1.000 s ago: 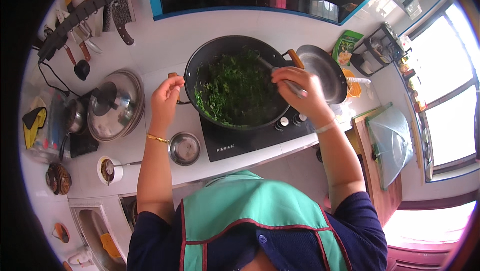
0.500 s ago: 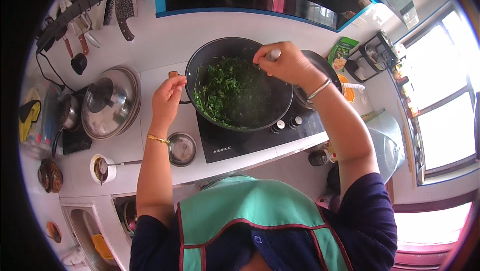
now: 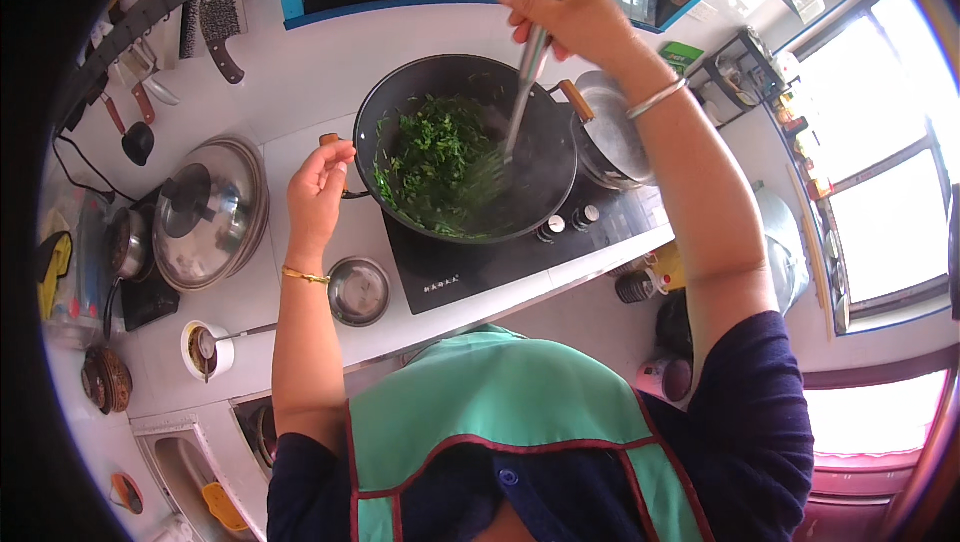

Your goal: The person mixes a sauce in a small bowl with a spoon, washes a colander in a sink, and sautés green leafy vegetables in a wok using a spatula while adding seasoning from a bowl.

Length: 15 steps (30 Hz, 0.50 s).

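A deep black wok (image 3: pixel 545 187) stands on the black cooktop (image 3: pixel 440 277), with chopped leafy greens (image 3: pixel 435 147) heaped toward its left side and thin steam over them. My left hand (image 3: pixel 315 192) is closed at the wok's left wooden-topped handle, fingers bent around it. Above the wok's right side, my right hand (image 3: pixel 585 22) grips the upper part of a long metal spatula (image 3: pixel 525 67). The spatula slants down into the wok, and its blurred lower end touches the right edge of the greens. The wok's right handle (image 3: pixel 575 100) is free.
A silver pot (image 3: pixel 615 132) stands close on the wok's right. Left on the counter are a large lid (image 3: pixel 212 232), a small metal bowl (image 3: pixel 359 292) and a white cup (image 3: pixel 200 350) with a spoon. Knives (image 3: pixel 218 37) hang on the wall rack.
My right hand has risen away from the wok, bringing the spatula's handle into view at a steeper angle. My left hand stays at the handle. The whole view has shifted slightly.
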Available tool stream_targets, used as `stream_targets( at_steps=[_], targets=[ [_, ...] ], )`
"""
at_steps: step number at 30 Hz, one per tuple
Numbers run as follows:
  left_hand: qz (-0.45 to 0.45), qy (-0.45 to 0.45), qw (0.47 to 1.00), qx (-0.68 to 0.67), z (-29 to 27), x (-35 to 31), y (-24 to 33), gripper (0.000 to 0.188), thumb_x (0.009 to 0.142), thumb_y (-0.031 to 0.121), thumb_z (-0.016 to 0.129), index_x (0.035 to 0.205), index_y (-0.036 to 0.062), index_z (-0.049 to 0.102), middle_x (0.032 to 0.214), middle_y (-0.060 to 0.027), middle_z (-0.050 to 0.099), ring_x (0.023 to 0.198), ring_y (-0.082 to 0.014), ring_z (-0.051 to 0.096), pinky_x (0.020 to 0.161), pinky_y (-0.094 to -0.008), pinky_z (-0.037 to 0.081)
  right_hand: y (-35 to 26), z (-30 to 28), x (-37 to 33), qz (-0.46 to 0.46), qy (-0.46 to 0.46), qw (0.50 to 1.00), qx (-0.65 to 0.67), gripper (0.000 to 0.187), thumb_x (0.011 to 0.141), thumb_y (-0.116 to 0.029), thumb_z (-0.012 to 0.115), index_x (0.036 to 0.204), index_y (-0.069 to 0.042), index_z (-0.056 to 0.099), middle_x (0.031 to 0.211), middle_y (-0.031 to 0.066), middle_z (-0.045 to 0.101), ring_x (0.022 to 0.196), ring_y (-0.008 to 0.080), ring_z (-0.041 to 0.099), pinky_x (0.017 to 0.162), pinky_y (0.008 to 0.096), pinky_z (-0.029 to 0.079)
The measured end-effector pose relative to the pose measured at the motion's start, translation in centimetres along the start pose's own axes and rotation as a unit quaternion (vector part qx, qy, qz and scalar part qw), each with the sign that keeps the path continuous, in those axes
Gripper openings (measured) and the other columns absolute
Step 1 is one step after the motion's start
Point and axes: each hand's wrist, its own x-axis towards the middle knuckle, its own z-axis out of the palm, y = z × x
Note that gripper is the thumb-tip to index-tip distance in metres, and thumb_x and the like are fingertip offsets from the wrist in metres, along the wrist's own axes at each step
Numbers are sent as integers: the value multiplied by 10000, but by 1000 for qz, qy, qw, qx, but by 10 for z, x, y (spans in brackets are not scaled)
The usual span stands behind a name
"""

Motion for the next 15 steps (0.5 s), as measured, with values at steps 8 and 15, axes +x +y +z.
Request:
stream_targets(
  at_steps=[8, 15],
  targets=[
    [-13, -4, 1000, 0, 8, -1, 1, 232, 912, -19, 501, 1119, -13, 605, 1063, -64, 636, 1011, -138, 603, 923, -265, 465, 63, 12, 26, 120, -93, 986, 69, 496, 825, -537, 633, 793, -51, 720, 669, 32, 661, 453, 86, 503, 477, 204, 438],
    [-24, -17, 999, 18, 0, 0, 6, 242, 914, -2, 506, 1136, -15, 601, 1081, -77, 639, 1028, -142, 602, 926, -262, 457, 76, -33, -6, 53, 35, 975, 215, 451, 867, -473, 626, 721, -48, 660, 660, 33, 621, 470, 77, 496, 442, 189, 398]
  ],
)
